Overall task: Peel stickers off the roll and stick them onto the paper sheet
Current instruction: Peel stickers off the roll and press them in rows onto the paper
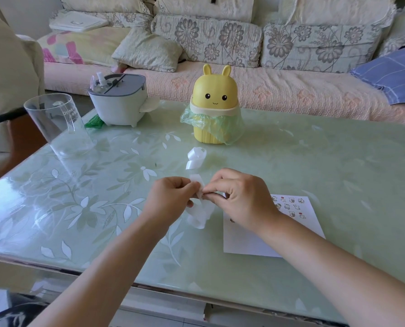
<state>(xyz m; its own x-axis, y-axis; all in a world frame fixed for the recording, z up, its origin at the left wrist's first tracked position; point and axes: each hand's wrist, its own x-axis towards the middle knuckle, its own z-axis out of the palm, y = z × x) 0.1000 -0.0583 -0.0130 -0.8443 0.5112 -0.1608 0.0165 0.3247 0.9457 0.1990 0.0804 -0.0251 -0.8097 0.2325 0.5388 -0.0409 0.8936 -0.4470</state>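
While both hands meet low over the middle of the tabletop (326, 161), the left hand (170, 197) has its grip pinched on the white sticker strip (198, 217), with thumb and fingers curled onto it near the top. The right hand (241, 199) is right up against it, grip narrow, thumb and forefinger pinching a tiny sticker (202, 197) at the edge of the strip. Honestly can't tell if it's fully off the backing or not. The strip is a loose curly ribbon that loops down below the hands. Another white curl (196, 159) lies on the glass further back toward the bin, and I can't see whether it's joined to the rest.

The paper sheet (267, 241) lies flat on the tabletop just right of the hands, partly under the right wrist. It has a bunch of little cartoon stickers (288, 206) in rows at its far corner and one more near its left edge.

Other stuff: a yellow bunny-eared mini bin (214, 90) with a green bag (229, 128) hanging out of it stands behind the curl. A grey and white storage box (118, 107) sits at the far left with a tissue poking out of its side, and a clear plastic cup (59, 128) stands by the left edge. A floral sofa (220, 41) runs along the back
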